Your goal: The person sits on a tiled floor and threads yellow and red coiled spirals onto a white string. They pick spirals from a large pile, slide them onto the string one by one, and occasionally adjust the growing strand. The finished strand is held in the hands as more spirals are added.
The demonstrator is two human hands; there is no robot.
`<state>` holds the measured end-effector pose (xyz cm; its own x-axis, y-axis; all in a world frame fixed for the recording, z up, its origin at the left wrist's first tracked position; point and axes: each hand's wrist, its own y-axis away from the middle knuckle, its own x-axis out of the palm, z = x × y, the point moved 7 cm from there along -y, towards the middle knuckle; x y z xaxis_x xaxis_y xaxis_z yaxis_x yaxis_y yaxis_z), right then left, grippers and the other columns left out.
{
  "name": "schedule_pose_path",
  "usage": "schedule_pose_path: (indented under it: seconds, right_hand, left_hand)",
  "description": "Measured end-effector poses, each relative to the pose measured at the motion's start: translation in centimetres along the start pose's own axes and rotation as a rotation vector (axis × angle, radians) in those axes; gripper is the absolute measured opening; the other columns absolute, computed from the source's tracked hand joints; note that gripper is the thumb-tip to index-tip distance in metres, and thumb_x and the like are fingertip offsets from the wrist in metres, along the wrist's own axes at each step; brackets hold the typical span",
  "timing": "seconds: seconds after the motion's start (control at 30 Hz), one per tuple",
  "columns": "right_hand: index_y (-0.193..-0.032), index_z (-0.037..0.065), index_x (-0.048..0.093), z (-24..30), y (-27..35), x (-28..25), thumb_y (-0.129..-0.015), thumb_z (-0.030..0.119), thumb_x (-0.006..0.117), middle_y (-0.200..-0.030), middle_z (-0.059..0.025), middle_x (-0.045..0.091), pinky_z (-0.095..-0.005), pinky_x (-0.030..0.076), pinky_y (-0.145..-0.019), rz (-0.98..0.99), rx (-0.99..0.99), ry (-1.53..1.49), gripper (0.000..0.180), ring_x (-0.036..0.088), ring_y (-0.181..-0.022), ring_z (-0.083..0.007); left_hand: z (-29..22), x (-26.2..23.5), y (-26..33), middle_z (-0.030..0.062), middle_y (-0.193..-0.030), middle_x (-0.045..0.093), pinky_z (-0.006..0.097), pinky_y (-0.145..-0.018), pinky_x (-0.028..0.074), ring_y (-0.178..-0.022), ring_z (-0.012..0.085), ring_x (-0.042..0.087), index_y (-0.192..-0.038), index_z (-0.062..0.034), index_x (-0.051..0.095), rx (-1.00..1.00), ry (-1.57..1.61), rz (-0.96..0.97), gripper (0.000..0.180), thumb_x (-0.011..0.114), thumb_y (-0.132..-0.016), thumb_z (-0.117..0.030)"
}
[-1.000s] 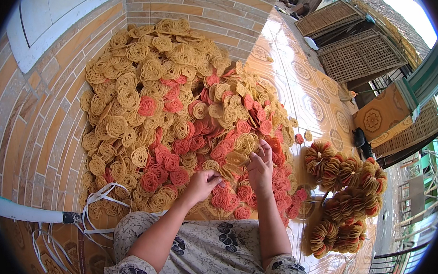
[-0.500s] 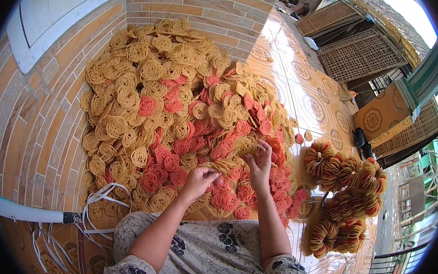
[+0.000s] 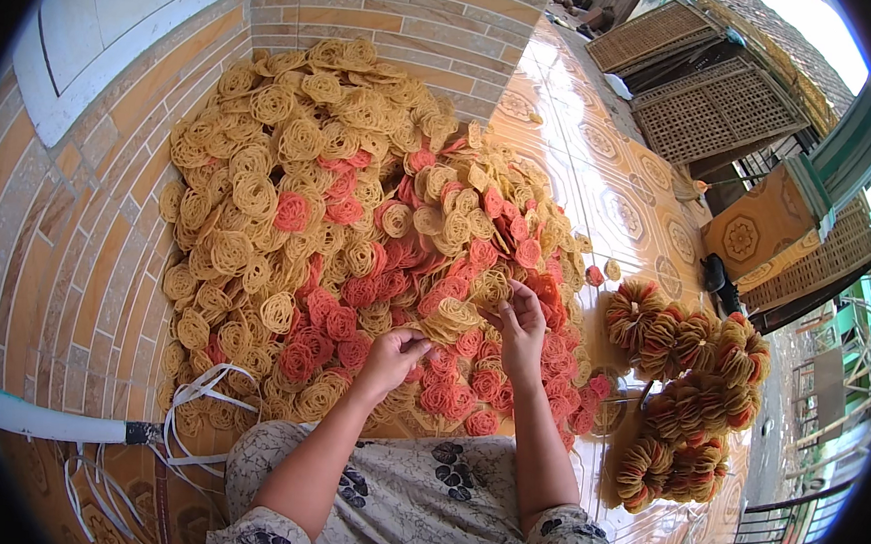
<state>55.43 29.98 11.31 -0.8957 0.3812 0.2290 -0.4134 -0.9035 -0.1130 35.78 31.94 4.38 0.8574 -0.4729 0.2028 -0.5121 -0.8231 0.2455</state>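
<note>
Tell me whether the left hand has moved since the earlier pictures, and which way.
Yes, slightly: the left hand has shifted leftward, toward the brick-patterned wall at the view's left side.

1. I see tan-and-grey brick-patterned walls (image 3: 83, 241) to my left and ahead.
2. Daylight glares off the patterned orange floor (image 3: 646, 170) on my right.
3. Along its far edge I see woven lattice panels (image 3: 720, 112) and an orange tiled block (image 3: 742, 236).
</note>
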Motion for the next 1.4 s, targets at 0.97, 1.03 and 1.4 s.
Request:
schedule_pose_path:
  seconds: [0.97,1.03,1.4]
  right_hand:
    - [-0.112,0.003,0.056,-0.3,0.0,-0.1,-0.096,0.001,0.053,-0.102,-0.0012,0.059,-0.0231,0.048,-0.082,0.017,-0.041,0.131,0.016,0.056,-0.091,-0.0068]
    - [-0.112,0.003,0.055,-0.6,-0.2,-0.3,-0.096,0.001,0.053,-0.101,-0.001,0.059,-0.0231,0.048,-0.082,-0.001,-0.009,0.138,0.016,0.056,-0.091,-0.0068]
    - [-0.111,0.001,0.055,-0.8,0.0,0.5,-0.095,0.002,0.053,-0.102,-0.0012,0.059,-0.0266,0.05,-0.08,0.15,0.001,0.134,0.017,0.058,-0.093,-0.0094]
  left_hand:
    - [-0.1,1.0,0.5,0.0026,-0.083,0.071,0.017,-0.055,0.04,-0.059,0.0018,0.048,-0.105,-0.0036,0.069,-0.136,0.001,0.145,0.017,0.061,-0.093,-0.013]
    - [0.1,1.0,0.5,0.0015,-0.082,0.071,0.017,-0.055,0.041,-0.058,0.0015,0.05,-0.105,-0.0043,0.07,-0.173,0.064,0.164,0.017,0.06,-0.094,-0.013]
    - [0.4,0.8,0.4,0.0035,-0.086,0.071,0.018,-0.059,0.041,-0.068,0.0027,0.055,-0.106,-0.0033,0.069,-0.143,0.107,0.147,0.018,0.06,-0.094,-0.013]
